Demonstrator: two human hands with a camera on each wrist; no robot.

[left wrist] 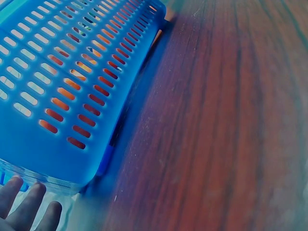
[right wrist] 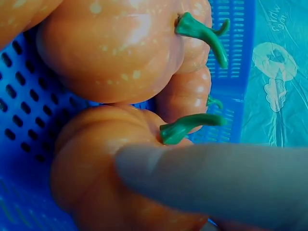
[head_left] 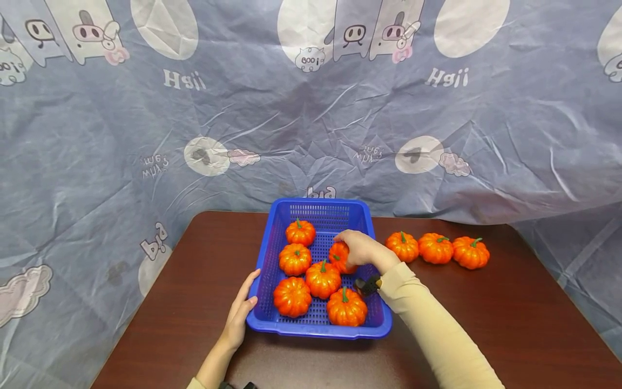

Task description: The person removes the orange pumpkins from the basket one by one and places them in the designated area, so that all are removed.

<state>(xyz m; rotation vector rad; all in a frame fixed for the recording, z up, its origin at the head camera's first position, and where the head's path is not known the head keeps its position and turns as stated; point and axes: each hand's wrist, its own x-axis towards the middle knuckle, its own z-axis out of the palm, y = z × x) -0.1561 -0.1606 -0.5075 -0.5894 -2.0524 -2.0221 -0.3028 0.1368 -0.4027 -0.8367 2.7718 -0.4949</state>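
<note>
Printed cloth (head_left: 301,119) is hanging behind a brown table (head_left: 486,313), where three pumpkins (head_left: 434,252) are sitting beside a blue basket (head_left: 318,329). Inside it, the right hand (head_left: 363,250) is pinching another pumpkin (head_left: 337,265) among five more; only its wrist view is showing a digit (right wrist: 207,178) pressing near the stem (right wrist: 190,128). The left hand (head_left: 237,317), fingers spread, is touching the basket's side, whose outer slots (left wrist: 60,103) only the left wrist view is revealing.
</note>
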